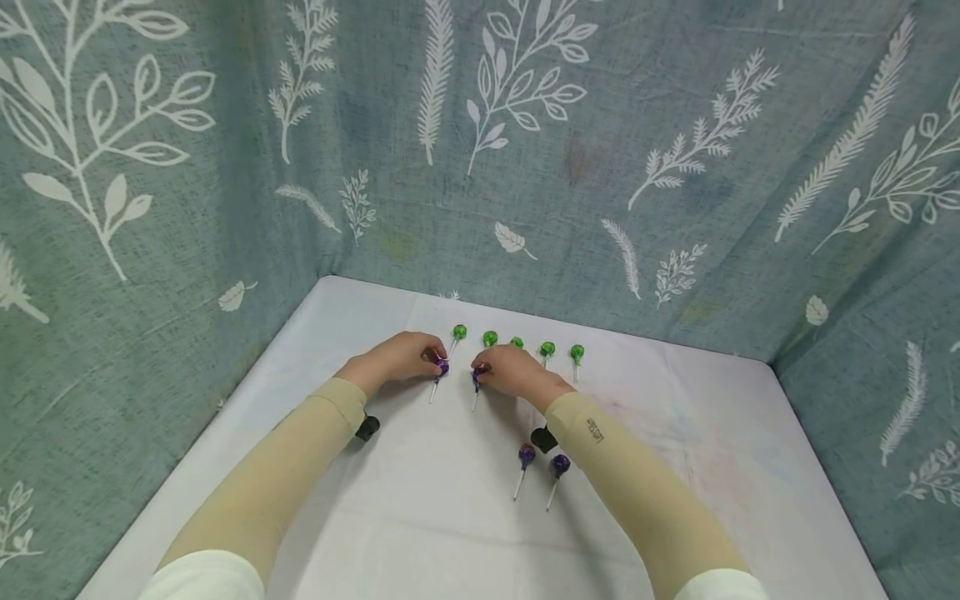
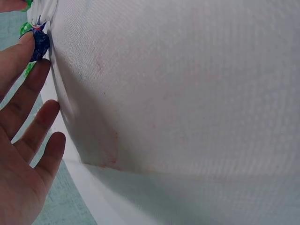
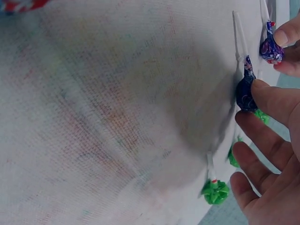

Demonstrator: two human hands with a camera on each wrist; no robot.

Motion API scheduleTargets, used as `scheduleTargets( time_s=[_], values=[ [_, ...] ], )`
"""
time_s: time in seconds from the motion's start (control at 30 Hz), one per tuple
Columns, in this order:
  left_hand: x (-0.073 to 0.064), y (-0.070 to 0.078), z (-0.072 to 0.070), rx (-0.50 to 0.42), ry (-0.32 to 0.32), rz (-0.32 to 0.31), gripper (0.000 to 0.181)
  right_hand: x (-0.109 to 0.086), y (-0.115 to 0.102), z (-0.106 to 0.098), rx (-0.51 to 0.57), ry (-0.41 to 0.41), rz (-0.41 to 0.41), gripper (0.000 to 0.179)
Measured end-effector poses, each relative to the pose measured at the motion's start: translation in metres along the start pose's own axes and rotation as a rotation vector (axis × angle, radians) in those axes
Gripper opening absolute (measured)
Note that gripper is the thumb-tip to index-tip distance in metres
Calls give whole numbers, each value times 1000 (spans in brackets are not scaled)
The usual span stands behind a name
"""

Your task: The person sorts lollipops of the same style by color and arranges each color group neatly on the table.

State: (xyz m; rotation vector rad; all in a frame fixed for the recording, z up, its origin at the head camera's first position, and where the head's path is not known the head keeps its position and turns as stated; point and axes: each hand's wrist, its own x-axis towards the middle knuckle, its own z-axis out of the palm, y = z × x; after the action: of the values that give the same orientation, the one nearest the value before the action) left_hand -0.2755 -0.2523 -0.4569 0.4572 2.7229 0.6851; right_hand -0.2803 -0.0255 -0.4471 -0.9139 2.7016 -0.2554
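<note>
- Left hand: thumb and finger pinch one purple pop by its head, just in front of the leftmost green pop.
- Right hand: same pinch on a second purple pop, just beside it; other fingers spread.
- Both sticks point toward the person. Can't tell if the heads bear on the cloth.
- Step, my read: setting purples before the green row.
- Next move likely calls for gentle release, no rolling; two spare purples lie nearer the person.
</note>
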Motion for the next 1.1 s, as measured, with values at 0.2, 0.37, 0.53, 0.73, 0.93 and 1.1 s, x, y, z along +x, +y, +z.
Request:
scheduleTargets(
  time_s=[0.2, 0.37, 0.53, 0.73, 0.93, 1.1],
  values=[
    [-1, 1, 3, -4, 4, 23, 21, -11, 3, -5, 36, 33, -12, 37],
    [-5, 8, 5, 9, 22, 10, 31, -35, 10, -15, 90, 95, -50, 39],
    [-14, 24, -1, -35, 79, 93, 37, -57, 17, -27, 135, 181, -57, 36],
    [-21, 56, -2, -76, 107, 182, 34, -84, 25, -32, 169, 225, -31, 37],
    [-20, 82, 9, -25, 109, 232, 35, -114, 36, -28, 173, 267, 0, 37],
    [-23, 100, 16, -36, 96, 276, 37, -138, 44, -23, 185, 299, 31, 37]
  ],
)
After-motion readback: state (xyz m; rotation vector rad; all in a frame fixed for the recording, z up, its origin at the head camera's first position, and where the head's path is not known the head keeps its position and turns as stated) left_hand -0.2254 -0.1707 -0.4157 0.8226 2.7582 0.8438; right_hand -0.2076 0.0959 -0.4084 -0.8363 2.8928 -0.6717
